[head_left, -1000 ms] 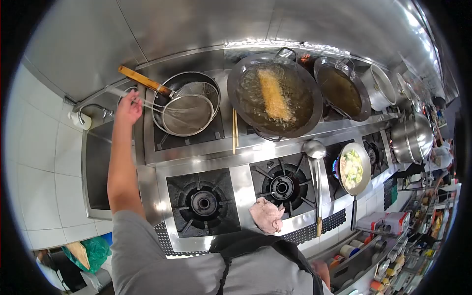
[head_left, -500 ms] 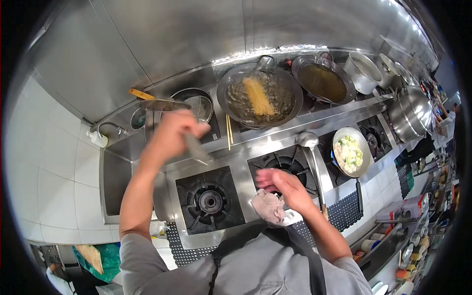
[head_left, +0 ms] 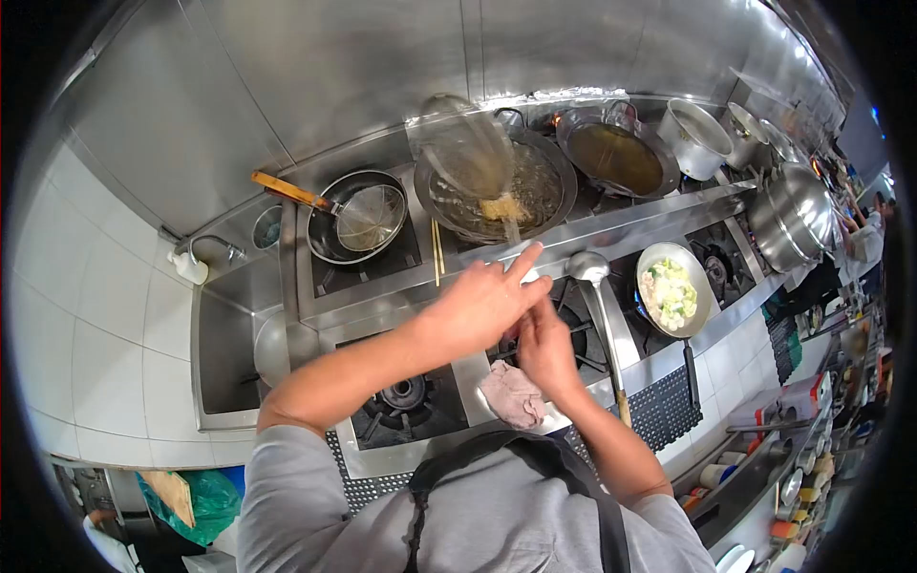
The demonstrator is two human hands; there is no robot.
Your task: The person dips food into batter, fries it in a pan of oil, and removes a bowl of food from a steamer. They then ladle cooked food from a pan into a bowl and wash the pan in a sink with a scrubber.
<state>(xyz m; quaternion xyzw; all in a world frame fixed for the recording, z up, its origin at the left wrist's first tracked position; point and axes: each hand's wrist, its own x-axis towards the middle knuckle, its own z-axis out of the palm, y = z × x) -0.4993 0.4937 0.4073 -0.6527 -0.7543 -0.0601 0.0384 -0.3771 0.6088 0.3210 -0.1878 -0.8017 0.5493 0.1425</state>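
Note:
My left hand (head_left: 482, 301) is closed around the handle of a wide round skimmer (head_left: 463, 153), index finger stretched along it. Close against it, my right hand (head_left: 546, 349) has its fingers bent around the handle's lower end, mostly hidden by both hands. Blurred by motion, the skimmer's head is tilted over the left part of a wok (head_left: 564, 196) of bubbling oil. A golden clump of frying food (head_left: 503, 207) shows below its edge. Beneath my right hand lies a pinkish cloth (head_left: 513, 393) on the stove front.
A second oil wok (head_left: 616, 158) and a tall pot (head_left: 694, 138) stand at right. A ladle (head_left: 594, 272) lies across the front burners, beside a pan of chopped vegetables (head_left: 669, 291). At left are a pan (head_left: 325, 244) with a mesh strainer (head_left: 373, 218), chopsticks (head_left: 437, 253) and a sink (head_left: 224, 358).
My left hand has swung right with the skimmer, from above the left pan to the oil wok. My right hand has risen off the cloth and closed beside the left.

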